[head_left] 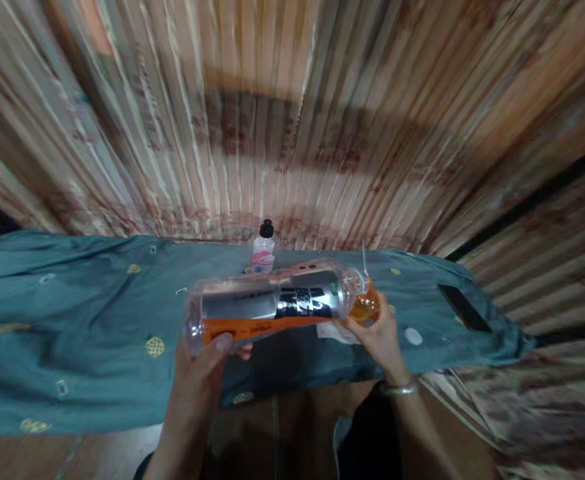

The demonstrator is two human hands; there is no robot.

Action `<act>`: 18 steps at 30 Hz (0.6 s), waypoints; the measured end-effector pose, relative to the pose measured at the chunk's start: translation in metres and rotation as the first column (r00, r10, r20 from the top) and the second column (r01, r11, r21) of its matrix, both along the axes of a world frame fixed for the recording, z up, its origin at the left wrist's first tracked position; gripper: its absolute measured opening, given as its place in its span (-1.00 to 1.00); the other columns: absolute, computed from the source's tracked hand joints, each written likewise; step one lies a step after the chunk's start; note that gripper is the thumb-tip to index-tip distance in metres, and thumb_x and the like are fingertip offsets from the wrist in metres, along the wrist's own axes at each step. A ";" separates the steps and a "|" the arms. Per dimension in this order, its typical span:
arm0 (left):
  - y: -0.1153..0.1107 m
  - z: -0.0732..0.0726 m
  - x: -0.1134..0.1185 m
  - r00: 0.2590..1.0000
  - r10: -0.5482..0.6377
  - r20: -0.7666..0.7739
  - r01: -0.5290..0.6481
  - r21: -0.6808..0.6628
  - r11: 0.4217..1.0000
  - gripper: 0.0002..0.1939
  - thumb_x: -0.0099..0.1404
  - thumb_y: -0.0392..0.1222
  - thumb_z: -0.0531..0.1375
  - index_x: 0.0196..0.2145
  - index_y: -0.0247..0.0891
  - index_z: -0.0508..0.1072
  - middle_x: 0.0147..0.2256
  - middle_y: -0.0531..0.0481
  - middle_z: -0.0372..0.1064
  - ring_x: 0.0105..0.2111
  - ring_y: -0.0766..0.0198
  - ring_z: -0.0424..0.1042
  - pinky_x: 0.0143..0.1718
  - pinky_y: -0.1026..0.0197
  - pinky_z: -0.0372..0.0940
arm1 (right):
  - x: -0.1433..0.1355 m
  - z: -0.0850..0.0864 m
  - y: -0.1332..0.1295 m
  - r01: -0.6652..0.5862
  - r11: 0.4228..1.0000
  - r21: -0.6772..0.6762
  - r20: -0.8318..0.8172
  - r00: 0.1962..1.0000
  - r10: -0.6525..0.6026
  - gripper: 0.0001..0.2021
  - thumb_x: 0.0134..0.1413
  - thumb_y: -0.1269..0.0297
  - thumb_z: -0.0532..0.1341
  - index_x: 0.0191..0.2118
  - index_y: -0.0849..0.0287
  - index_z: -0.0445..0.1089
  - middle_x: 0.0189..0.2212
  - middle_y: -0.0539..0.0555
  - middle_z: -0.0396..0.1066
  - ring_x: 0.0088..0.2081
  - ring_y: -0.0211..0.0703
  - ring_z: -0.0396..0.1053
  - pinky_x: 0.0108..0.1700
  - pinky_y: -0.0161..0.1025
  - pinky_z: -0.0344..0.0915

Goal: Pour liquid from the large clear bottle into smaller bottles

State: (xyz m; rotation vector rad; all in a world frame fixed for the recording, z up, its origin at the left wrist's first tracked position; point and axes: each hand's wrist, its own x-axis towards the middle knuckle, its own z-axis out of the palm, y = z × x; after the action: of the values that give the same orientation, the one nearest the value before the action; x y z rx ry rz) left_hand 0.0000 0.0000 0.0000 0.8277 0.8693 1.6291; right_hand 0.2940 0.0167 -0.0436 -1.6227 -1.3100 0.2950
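My left hand (pixel 202 363) is wrapped round the base end of a large clear plastic bottle (pixel 272 303) with a silver, black and orange label. The bottle lies nearly level in the air, its neck pointing right. At that neck my right hand (pixel 377 333) grips a small see-through orange container (pixel 365 305); whether the two touch I cannot tell. A thin pale stick or straw (pixel 364 259) rises behind the neck. Beyond the large bottle stands a small clear bottle (pixel 263 252) with a black cap and pink label.
A green patterned cloth (pixel 97 320) covers the long table. To the right lies a dark flat phone-like object (pixel 464 308). A white sheet or tissue (pixel 337 332) shows partly beneath my hands. A pleated curtain (pixel 272 147) hangs directly behind the table.
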 end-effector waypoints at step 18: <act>-0.002 0.000 -0.001 1.000 0.024 -0.008 -0.024 0.020 1.000 -0.55 0.08 -0.05 0.45 -0.08 -0.20 0.56 -0.43 0.02 0.55 -0.55 0.20 0.49 -0.60 0.25 0.40 | -0.002 0.002 0.002 -0.003 0.999 0.038 0.033 0.999 0.002 -0.26 -0.19 -0.09 0.44 0.09 0.20 0.36 -0.07 0.22 0.57 -0.08 0.15 0.55 0.00 0.06 0.50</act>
State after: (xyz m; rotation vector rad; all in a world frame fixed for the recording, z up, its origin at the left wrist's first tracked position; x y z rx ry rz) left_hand -0.0008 -0.0017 0.0005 0.8412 0.8728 1.6588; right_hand 0.2922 0.0183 -0.0415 -1.6004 -1.3349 0.2447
